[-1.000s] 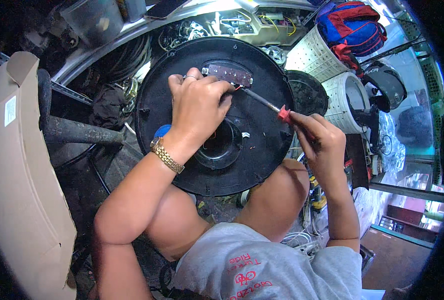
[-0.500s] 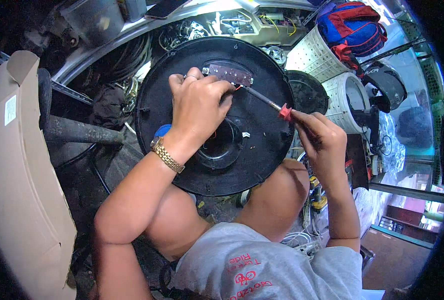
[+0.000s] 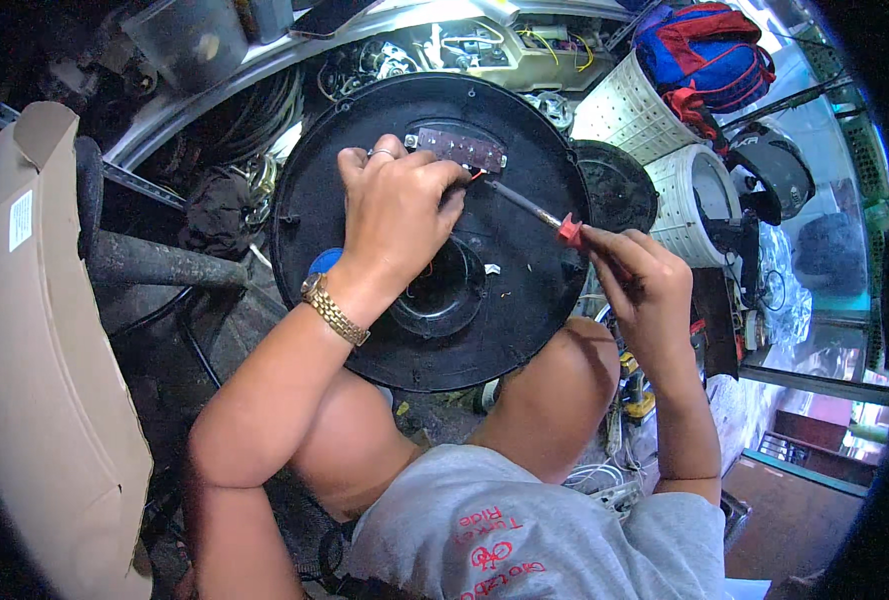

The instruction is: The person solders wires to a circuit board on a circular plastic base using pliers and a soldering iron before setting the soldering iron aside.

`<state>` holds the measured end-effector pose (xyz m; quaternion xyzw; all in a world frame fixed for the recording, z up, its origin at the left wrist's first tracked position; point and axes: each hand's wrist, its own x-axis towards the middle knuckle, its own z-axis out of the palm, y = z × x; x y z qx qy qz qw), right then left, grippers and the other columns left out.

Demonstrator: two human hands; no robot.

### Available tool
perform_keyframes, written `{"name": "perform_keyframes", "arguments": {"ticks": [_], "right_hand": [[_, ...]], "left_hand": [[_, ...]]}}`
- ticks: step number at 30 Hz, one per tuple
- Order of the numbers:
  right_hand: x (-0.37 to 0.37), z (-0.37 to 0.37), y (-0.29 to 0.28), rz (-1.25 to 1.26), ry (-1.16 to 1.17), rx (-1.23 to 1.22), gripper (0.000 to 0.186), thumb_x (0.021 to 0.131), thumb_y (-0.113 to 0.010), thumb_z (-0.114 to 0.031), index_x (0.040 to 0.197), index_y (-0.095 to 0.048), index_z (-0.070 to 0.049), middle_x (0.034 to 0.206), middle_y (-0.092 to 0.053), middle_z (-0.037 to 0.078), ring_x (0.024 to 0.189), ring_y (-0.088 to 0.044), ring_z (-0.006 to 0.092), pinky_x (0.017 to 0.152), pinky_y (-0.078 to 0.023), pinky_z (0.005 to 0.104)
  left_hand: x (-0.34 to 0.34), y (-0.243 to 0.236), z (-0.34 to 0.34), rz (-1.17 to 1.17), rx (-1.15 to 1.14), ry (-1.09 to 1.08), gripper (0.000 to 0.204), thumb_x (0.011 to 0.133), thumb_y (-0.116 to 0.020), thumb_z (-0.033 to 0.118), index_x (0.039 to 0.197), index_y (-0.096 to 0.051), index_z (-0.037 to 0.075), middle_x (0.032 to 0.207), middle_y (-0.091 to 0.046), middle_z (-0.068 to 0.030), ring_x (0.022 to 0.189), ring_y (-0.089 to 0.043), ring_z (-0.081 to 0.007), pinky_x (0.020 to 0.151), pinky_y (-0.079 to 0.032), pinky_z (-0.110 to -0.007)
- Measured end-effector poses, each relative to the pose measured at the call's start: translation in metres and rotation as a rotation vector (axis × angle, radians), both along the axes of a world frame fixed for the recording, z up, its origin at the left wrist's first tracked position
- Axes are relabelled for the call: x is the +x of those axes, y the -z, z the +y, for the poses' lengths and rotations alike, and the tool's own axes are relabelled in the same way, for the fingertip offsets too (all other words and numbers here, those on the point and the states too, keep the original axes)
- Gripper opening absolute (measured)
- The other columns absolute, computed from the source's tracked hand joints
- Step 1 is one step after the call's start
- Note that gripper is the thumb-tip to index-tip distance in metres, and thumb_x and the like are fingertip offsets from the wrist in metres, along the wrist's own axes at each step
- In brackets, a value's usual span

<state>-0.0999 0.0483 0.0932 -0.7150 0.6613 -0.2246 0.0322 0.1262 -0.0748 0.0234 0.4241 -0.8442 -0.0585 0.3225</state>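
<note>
A large round black plastic housing (image 3: 365,345) rests across my thighs, with a brown circuit board (image 3: 465,149) fixed near its far edge. My left hand (image 3: 400,205) lies over the housing beside the board, fingers pinched on a thin orange wire (image 3: 479,175) at the board's near edge. Its fingertips are partly hidden. From the right, my right hand (image 3: 645,270) grips a soldering iron (image 3: 537,207) by the end behind its red collar. The iron's tip points at the board, just short of the wire. A round hub opening (image 3: 435,295) sits mid-housing.
Tall cardboard (image 3: 55,350) stands at the left, near a dark metal pipe (image 3: 170,265). White perforated baskets (image 3: 630,110) stand at the far right, one with a blue and red bag (image 3: 705,60) on top. A yellow power tool (image 3: 637,390) lies beside my right knee.
The soldering iron's tip has drawn back slightly toward me, away from the board's edge. My left hand stays in place with the wire.
</note>
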Motion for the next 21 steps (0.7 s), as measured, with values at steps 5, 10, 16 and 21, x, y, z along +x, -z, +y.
{"name": "perform_keyframes", "arguments": {"ticks": [5, 10, 16, 21], "right_hand": [[0.0, 0.004, -0.002, -0.028, 0.004, 0.031, 0.024, 0.084, -0.073, -0.006, 0.108, -0.075, -0.01, 0.084, -0.067, 0.011, 0.072, -0.067, 0.0297, 0.065, -0.053, 0.0367], [-0.002, 0.009, -0.005, -0.132, 0.044, 0.036, 0.021, 0.086, -0.072, -0.004, 0.106, -0.076, -0.007, 0.082, -0.067, 0.012, 0.069, -0.067, 0.0269, 0.063, -0.051, 0.0349], [-0.014, 0.012, 0.0, -0.265, 0.082, -0.002, 0.02, 0.088, -0.07, -0.001, 0.107, -0.075, -0.001, 0.09, -0.074, 0.013, 0.078, -0.071, 0.0201, 0.07, -0.053, 0.0299], [-0.038, 0.013, 0.016, -0.524, 0.204, -0.007, 0.02, 0.091, -0.068, -0.003, 0.109, -0.073, 0.004, 0.101, -0.075, 0.013, 0.092, -0.07, 0.0166, 0.085, -0.053, 0.0293]], "left_hand": [[0.0, 0.003, -0.001, 0.009, -0.008, 0.002, 0.014, 0.076, -0.081, 0.022, 0.09, -0.078, 0.02, 0.085, -0.073, 0.0003, 0.089, -0.059, -0.0235, 0.083, -0.034, -0.045], [0.0, 0.001, 0.0, 0.003, 0.011, 0.004, 0.013, 0.076, -0.08, 0.022, 0.09, -0.079, 0.019, 0.086, -0.074, -0.0002, 0.089, -0.059, -0.0236, 0.083, -0.034, -0.045], [0.001, 0.001, 0.0, 0.008, 0.016, 0.0, 0.013, 0.077, -0.081, 0.022, 0.09, -0.079, 0.018, 0.087, -0.074, -0.0004, 0.09, -0.059, -0.0236, 0.085, -0.035, -0.046], [-0.001, 0.001, 0.0, 0.016, 0.024, 0.01, 0.013, 0.077, -0.08, 0.022, 0.09, -0.079, 0.018, 0.088, -0.074, -0.0003, 0.091, -0.059, -0.0238, 0.085, -0.035, -0.045]]}}
